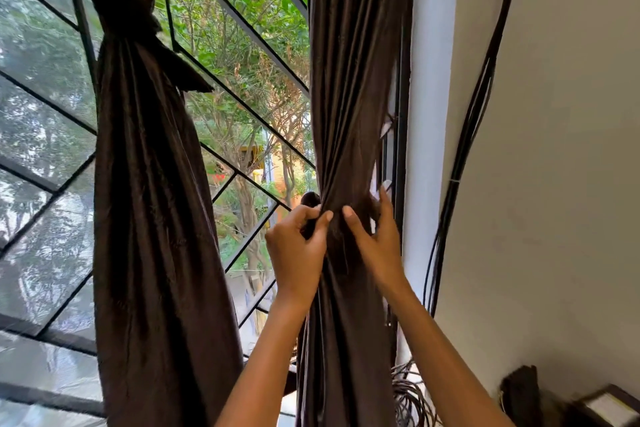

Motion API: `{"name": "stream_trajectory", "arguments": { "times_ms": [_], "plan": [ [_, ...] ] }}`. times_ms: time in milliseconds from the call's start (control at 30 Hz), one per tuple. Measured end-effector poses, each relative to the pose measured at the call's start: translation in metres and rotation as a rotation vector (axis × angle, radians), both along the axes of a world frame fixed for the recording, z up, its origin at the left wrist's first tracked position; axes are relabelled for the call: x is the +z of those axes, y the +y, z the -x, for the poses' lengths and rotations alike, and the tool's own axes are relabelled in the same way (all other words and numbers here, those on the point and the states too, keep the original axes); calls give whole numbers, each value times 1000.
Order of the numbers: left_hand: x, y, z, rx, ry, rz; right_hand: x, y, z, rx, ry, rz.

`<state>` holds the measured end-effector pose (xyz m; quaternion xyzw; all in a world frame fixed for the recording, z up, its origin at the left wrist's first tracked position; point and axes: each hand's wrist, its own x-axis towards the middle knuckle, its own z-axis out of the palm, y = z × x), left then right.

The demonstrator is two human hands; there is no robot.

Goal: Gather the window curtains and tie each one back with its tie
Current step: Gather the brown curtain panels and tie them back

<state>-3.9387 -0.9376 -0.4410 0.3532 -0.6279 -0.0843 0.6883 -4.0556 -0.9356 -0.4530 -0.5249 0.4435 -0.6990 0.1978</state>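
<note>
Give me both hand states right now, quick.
Left hand: closed, pinching dark fabric at the gathered waist of the right curtain.
Right hand: open, thumb and fingers spread around the same gathered waist; firm grip cannot be told.

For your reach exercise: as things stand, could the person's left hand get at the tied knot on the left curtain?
Probably yes: the left hand pinches the right curtain, and only open window lies between it and the knot.

Setting: room in a home, at a window. Evidence: dark brown floor-length curtains (pixel 152 218), one bunched and tied; barred window (pixel 242 28) with mesh panes, trees and a building outside; plain painted wall (pixel 554 149); bundle of black cables (pixel 464 149) running down the wall to a coil low down.
</note>
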Motion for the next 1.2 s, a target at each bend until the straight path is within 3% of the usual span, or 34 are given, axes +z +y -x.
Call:
{"name": "stream_trajectory", "arguments": {
  "times_ms": [67, 200, 233, 533, 733, 1033, 1200],
  "plan": [
    [-1, -3, -2, 4, -2, 9, 5, -3, 4, 43, -51, 9],
    [0, -6, -2, 45, -13, 38, -2, 4, -3, -456, 105, 273],
    [0, -5, -1, 38, -8, 42, -6, 6, -8, -498, 154, 328],
    [-2, -3, 4, -114, 24, -11, -19, 15, -29, -252, 293, 289],
    [-2, 0, 7, -174, -12, -53, -24, 13, -28, -236, 237, 177],
    [-2, 1, 8, -134, -30, -34, -25, 13, -29, -232, 266, 195],
    [-3, 2, 8, -91, -23, 5, -30, 14, -31, -299, 157, 222]
  ]
}}
